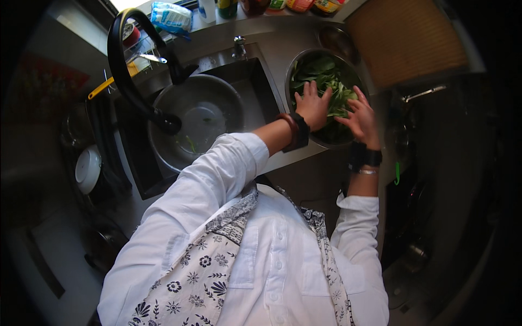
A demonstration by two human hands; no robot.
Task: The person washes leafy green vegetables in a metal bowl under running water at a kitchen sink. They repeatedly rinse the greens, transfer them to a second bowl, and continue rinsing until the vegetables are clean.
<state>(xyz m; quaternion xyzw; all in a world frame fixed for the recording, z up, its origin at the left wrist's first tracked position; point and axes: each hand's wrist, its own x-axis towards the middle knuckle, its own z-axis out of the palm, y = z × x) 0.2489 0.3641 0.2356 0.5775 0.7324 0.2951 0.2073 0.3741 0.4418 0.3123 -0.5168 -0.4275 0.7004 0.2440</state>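
Observation:
Leafy greens (316,69) fill much of a round metal bowl (290,67) on the counter, right of the sink. My left hand (314,104) reaches over the bowl's near left side, fingers spread on or just above the leaves. At the right rim, my right hand (361,118) has its fingers apart and half curled towards the greens. I see nothing gripped in either hand. In the sink basin (255,87) stands a large metal pot (236,100), with a few green scraps (191,143) at its bottom.
A black gooseneck faucet (116,53) arches over the pot. Jars and bottles (255,6) line the back ledge beside a blue packet (171,18). A brown ribbed board (408,40) lies at the back right. White bowls (87,169) stand left of the sink.

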